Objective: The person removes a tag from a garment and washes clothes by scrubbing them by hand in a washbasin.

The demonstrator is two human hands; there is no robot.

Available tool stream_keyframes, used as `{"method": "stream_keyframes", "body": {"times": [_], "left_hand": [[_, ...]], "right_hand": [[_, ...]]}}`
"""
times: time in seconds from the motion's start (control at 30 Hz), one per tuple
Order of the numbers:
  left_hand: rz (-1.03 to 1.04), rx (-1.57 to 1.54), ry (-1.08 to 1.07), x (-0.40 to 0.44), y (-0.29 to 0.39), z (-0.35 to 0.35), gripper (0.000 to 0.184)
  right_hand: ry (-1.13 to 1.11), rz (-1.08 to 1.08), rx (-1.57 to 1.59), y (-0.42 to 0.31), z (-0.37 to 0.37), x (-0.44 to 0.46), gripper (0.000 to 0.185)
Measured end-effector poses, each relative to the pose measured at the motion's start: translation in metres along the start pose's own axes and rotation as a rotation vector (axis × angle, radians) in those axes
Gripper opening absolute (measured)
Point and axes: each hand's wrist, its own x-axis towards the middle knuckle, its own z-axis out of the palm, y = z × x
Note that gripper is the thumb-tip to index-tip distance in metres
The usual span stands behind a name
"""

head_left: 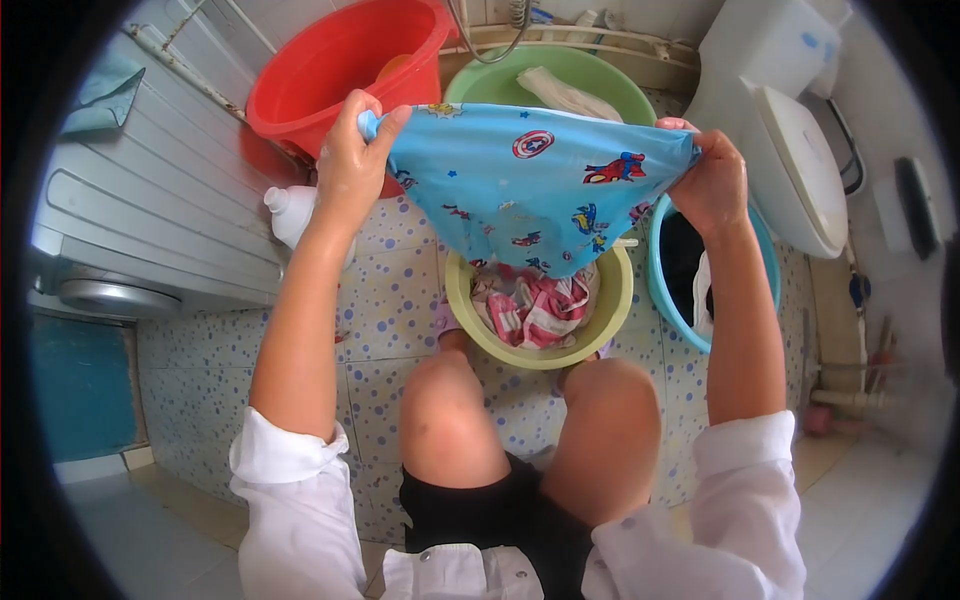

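Observation:
A light blue cloth (pixel 480 170) printed with superhero figures is stretched between my two hands in the head view. My left hand (pixel 362 140) is closed on its upper left corner, and my right hand (pixel 712 178) pinches the upper right one. The cloth sags in the middle and looks wet. Its lower edge hangs over the yellow-green basin (pixel 462 325), hiding the basin's far rim. Inside that basin lies pink and white striped laundry (pixel 545 308). The basin stands on the floor between my feet.
At the back are a red tub (pixel 290 90) and a green basin (pixel 635 80) with a pale cloth in it. A blue basin (pixel 768 270) with dark and white laundry stands right, near a toilet (pixel 800 165). A white bottle (pixel 290 212) stands left beside a washing machine (pixel 130 215).

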Motion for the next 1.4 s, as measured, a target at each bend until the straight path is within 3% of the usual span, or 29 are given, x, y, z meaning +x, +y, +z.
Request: {"method": "stream_keyframes", "body": {"times": [0.13, 0.2, 0.23, 0.3, 0.37, 0.4, 0.43, 0.47, 0.5, 0.57, 0.6, 0.63, 0.7, 0.77, 0.83, 0.87, 0.93, 0.97, 1.03, 1.13, 1.17, 1.2, 1.23, 1.3, 1.33, 1.4], "left_hand": [[0.107, 0.052, 0.155, 0.0, 0.022, -0.013, 0.04], [0.129, 0.048, 0.202, 0.001, 0.032, -0.02, 0.04], [0.092, 0.036, 0.169, 0.002, 0.038, -0.023, 0.039], [0.051, 0.023, 0.125, -0.001, 0.04, -0.021, 0.038], [0.204, -0.206, -0.033, -0.002, 0.038, -0.013, 0.037], [0.224, -0.187, -0.272, -0.005, 0.035, -0.016, 0.038], [0.223, -0.194, -0.284, -0.006, 0.024, -0.01, 0.038], [0.351, -0.013, -0.464, -0.011, 0.005, 0.001, 0.035], [0.476, 0.168, -0.642, -0.014, -0.012, 0.011, 0.032], [0.403, 0.326, -0.748, -0.013, -0.039, 0.021, 0.027], [0.331, 0.494, -0.839, -0.011, -0.05, 0.027, 0.023], [0.323, 0.49, -0.849, -0.008, -0.052, 0.032, 0.023], [-0.067, 0.189, -0.707, -0.001, -0.051, 0.044, 0.017], [-0.095, 0.009, -0.676, -0.001, -0.085, 0.066, 0.015], [-0.338, -0.381, -0.592, -0.003, -0.115, 0.089, 0.016], [-0.346, -0.382, -0.596, -0.006, -0.126, 0.102, 0.016], [-0.677, -0.571, -0.376, -0.017, -0.144, 0.134, 0.023], [-0.683, -0.573, -0.38, -0.024, -0.154, 0.15, 0.023], [-0.833, -0.625, -0.208, -0.039, -0.178, 0.182, 0.036], [-0.64, -0.249, -0.296, -0.076, -0.211, 0.238, 0.054], [-0.341, -0.047, -0.309, -0.092, -0.22, 0.256, 0.056], [-0.357, -0.065, -0.409, -0.103, -0.217, 0.266, 0.065], [-0.37, -0.062, -0.424, -0.115, -0.218, 0.275, 0.065], [0.219, 0.499, -0.722, -0.134, -0.227, 0.293, 0.071], [0.214, 0.495, -0.734, -0.144, -0.235, 0.303, 0.071], [0.195, 0.655, -0.881, -0.159, -0.254, 0.321, 0.07]], "right_hand": [[0.02, -0.001, -0.336, -0.01, 0.045, -0.027, 0.032], [-0.103, 0.016, -1.324, -0.007, 0.069, -0.04, 0.028], [-0.103, 0.019, -1.314, -0.003, 0.07, -0.037, 0.028], [-0.172, 0.088, -1.955, 0.005, 0.063, -0.029, 0.027], [-0.156, -0.02, -1.99, 0.008, 0.037, -0.02, 0.027], [-0.184, 0.035, -1.759, 0.012, 0.018, -0.012, 0.026], [-0.204, 0.085, -1.525, 0.015, 0.005, -0.008, 0.024], [-0.132, 0.329, -1.384, 0.016, 0.006, -0.007, 0.023], [-0.122, 0.344, -1.378, 0.027, -0.005, -0.007, 0.023], [0.043, 0.435, -0.637, 0.062, -0.029, -0.004, 0.025], [0.033, 0.395, -0.597, 0.074, -0.036, -0.002, 0.03], [0.036, 0.407, -0.592, 0.079, -0.035, 0.001, 0.03], [0.184, 0.382, -0.436, 0.084, -0.037, 0.007, 0.034], [0.14, 0.364, -0.462, 0.088, -0.051, 0.019, 0.039], [0.129, 0.385, -0.616, 0.084, -0.046, 0.026, 0.044], [0.131, 0.393, -0.613, 0.09, -0.052, 0.031, 0.044], [-0.022, 0.259, -0.814, 0.104, -0.066, 0.039, 0.049], [-0.018, 0.266, -0.814, 0.117, -0.078, 0.042, 0.049], [-0.008, 0.169, -1.169, 0.164, -0.11, 0.051, 0.052], [0.163, 0.039, -1.442, 0.257, -0.155, 0.044, 0.054], [0.177, -0.047, -1.459, 0.283, -0.166, 0.038, 0.056], [0.191, -0.131, -1.472, 0.304, -0.173, 0.031, 0.057], [0.193, -0.11, -1.465, 0.32, -0.177, 0.024, 0.057], [0.136, 0.002, -1.715, 0.344, -0.185, 0.015, 0.063], [0.101, 0.103, -1.792, 0.356, -0.195, 0.014, 0.07], [0.107, 0.231, -1.824, 0.356, -0.192, 0.023, 0.067]]}}
